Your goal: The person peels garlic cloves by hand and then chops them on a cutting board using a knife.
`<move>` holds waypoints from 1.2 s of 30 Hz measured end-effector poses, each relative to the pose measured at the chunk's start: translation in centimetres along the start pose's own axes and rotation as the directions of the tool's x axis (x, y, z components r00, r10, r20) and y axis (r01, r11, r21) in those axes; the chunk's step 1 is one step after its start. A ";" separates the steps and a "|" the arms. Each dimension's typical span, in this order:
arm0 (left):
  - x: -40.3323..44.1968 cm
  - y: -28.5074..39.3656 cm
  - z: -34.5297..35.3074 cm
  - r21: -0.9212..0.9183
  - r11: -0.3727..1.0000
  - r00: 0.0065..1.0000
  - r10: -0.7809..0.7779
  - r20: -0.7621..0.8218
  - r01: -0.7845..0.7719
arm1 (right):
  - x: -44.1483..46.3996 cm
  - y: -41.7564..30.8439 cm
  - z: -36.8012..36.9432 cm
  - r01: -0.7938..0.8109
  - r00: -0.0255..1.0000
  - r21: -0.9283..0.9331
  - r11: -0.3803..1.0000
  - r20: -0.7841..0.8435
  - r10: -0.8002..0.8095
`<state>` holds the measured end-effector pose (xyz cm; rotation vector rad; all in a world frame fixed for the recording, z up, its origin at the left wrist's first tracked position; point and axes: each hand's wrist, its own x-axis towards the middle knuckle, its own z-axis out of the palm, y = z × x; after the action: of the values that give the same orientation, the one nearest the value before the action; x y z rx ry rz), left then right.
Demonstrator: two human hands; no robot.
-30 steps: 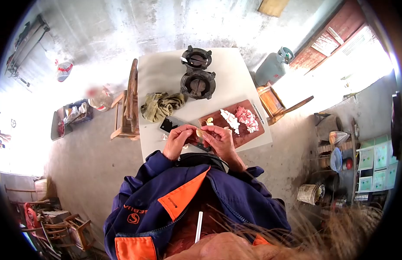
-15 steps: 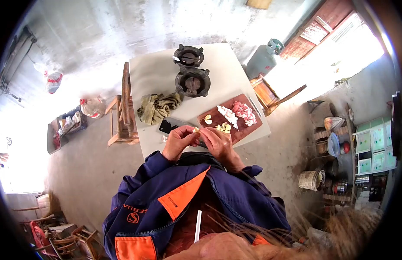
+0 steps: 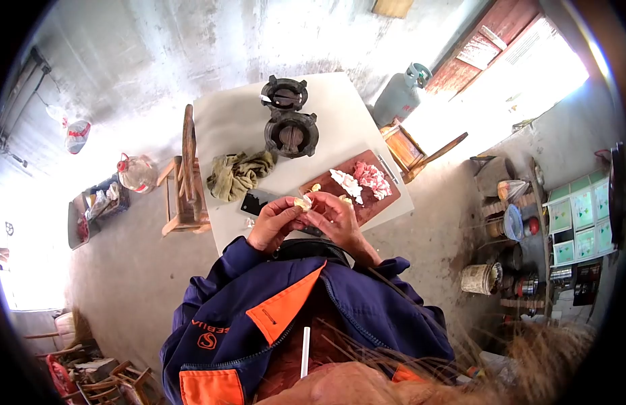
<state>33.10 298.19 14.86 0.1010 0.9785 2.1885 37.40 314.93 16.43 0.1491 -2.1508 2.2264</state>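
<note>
My left hand point(image 3: 272, 223) and my right hand point(image 3: 336, 219) pinch a small pale yellow piece point(image 3: 303, 203) between the fingertips. It is up over the near side of the white table point(image 3: 326, 101). Just past my right hand is the red-brown board point(image 3: 377, 211), with pink meat point(image 3: 372, 179) on its right part. A crumpled green cloth point(image 3: 237, 177) lies to the left.

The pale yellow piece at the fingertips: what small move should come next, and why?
Probably a gentle pull with the right hand while the left hand steadies the pale yellow piece: both hands' fingers meet at it, and a whitish bit, possibly loose skin, shows at its edge.
</note>
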 end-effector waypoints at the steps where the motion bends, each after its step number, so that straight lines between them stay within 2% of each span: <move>1: 0.0 -0.2 0.0 0.000 1.000 1.000 0.001 0.001 -0.001 | 0.1 -0.1 0.2 0.062 0.998 -0.073 0.995 0.002 -0.062; 3: 0.3 -0.7 -0.1 0.108 0.990 0.996 0.082 0.035 -0.085 | 0.2 -0.2 0.0 0.125 0.992 -0.148 0.981 0.008 -0.125; 4: 0.5 -1.0 -0.2 0.107 0.991 0.996 0.082 0.037 -0.086 | 0.1 -0.2 -0.3 0.043 0.999 -0.117 0.992 0.011 -0.042; 6: 0.8 -1.2 -0.3 0.357 0.913 0.980 0.189 0.056 -0.196 | 0.1 -0.3 -1.0 -0.123 0.992 -0.057 0.991 0.026 0.124; 9: 0.6 -1.0 0.0 0.352 0.891 0.957 0.285 0.059 -0.287 | 0.0 -0.6 -1.2 -0.178 0.984 0.103 0.979 0.005 0.178; 10: 0.7 -1.0 0.0 0.350 0.891 0.956 0.286 0.059 -0.289 | 0.0 -1.0 -1.2 -0.190 0.981 0.177 0.966 -0.002 0.194; 11: 0.7 -0.9 -0.1 0.326 0.909 0.965 0.253 0.063 -0.260 | 0.0 -1.2 -1.6 -0.174 0.985 0.093 0.980 0.033 0.171; 12: 0.7 -0.9 -0.1 0.301 0.925 0.973 0.220 0.066 -0.230 | 0.0 -1.2 -1.6 -0.175 0.984 0.092 0.980 0.034 0.172; 14: 0.9 -1.1 0.1 0.316 0.919 0.971 0.233 0.048 -0.236 | -0.1 -1.1 -1.4 0.009 1.000 -0.065 0.998 0.009 -0.008; 18: 1.1 -1.3 0.4 0.393 0.881 0.964 0.261 0.057 -0.262 | -0.4 -1.6 -1.8 -0.083 0.997 -0.077 0.994 -0.005 0.082; 20: 1.1 -0.9 0.4 0.417 0.877 0.971 0.220 0.088 -0.237 | -0.3 -1.8 -2.3 -0.137 0.988 0.014 0.990 0.072 0.136; 25: 0.9 -0.2 0.9 0.473 0.860 0.980 0.135 0.149 -0.190 | -0.2 -2.2 -2.6 -0.148 0.982 -0.026 0.989 0.118 0.150; 27: 0.8 -0.2 0.8 0.533 0.820 0.976 0.143 0.163 -0.209 | -0.2 -2.4 -2.4 -0.197 0.973 -0.043 0.979 0.112 0.201; 31: 0.8 -0.7 0.5 0.507 0.831 0.972 0.169 0.161 -0.228 | -0.2 -2.5 -2.2 -0.199 0.973 -0.005 0.980 0.120 0.198; 34: 0.8 -1.1 0.6 0.521 0.822 0.972 0.212 0.098 -0.232 | -0.4 -1.5 -2.1 -0.212 0.968 0.069 0.975 0.152 0.200; 36: 0.9 -1.0 0.5 0.404 0.876 0.964 0.218 0.152 -0.262 | -0.7 -1.2 -1.9 -0.272 0.961 0.394 0.878 0.154 0.228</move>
<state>33.20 299.59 14.35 0.5599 1.4315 2.1259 38.10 316.87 17.47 -0.0054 -1.7946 2.8625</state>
